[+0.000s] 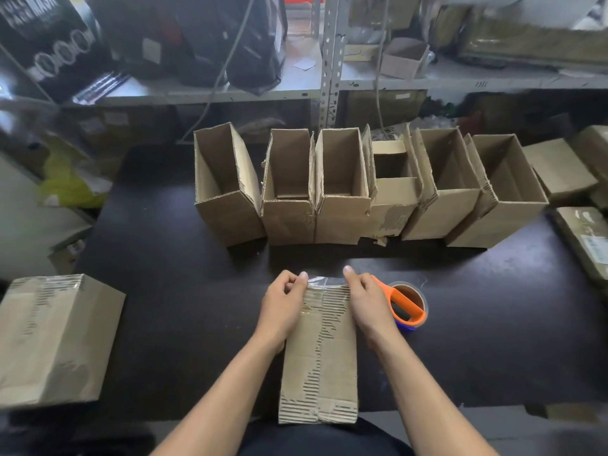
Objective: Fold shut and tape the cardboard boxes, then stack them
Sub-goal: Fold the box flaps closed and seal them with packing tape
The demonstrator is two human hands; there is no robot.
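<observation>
Cardboard box (pixel 319 353) folded shut, both hands, left (pixel 283 304), right (pixel 365 301), pinching clear tape (pixel 324 282) at its far edge; labels unreadable

Little can be read. On the black bag (pixel 49 44), far up and left of the left hand (pixel 283 301), stand large pale letters, cut by the frame edge and blurred (perhaps "MASK" in the top line, though that is unsure), with a row of ring shapes like "OOOO" beneath. A flat parcel (pixel 589 245), well to the right of the right hand (pixel 365 301), carries a pale label whose print is too small to make out. The boxes ahead of the hands show no legible print.
</observation>
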